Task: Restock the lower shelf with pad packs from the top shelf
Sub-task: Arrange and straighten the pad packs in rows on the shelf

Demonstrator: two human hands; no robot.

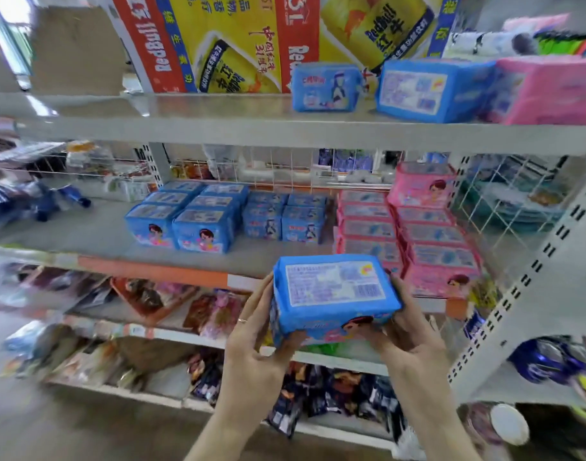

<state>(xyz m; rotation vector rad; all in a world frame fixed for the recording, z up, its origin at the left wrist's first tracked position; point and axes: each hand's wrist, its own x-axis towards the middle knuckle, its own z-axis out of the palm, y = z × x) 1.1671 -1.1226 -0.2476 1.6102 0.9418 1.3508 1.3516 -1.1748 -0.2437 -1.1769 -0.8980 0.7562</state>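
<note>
Two bare hands hold one blue plastic-wrapped pad pack (pixel 334 294) between them. The left hand (pixel 251 331) lies against the pack's left end: its fingers run up that side and its thumb presses the lower front corner. A thin ring (pixel 242 320) shows on one finger. The right hand (pixel 408 324) cups the right end, with its fingers curled behind it and its thumb at the lower front edge. The grip is therefore closed on the pack from both ends, and the pack spans the gap between the palms.

The pack's white printed label with a barcode faces up. The pack is held in the air in front of the grey metal lower shelf (pixel 85 234), level with that shelf's front edge.

On the lower shelf stand, from left to right:
- rows of light blue packs (pixel 185 217)
- darker blue packs (pixel 285 216)
- pink packs (pixel 418 241)

On the grey top shelf (pixel 218 128) remain a small blue pack (pixel 326 86), a larger blue pack (pixel 431 89) and a pink pack (pixel 551 89).
</note>
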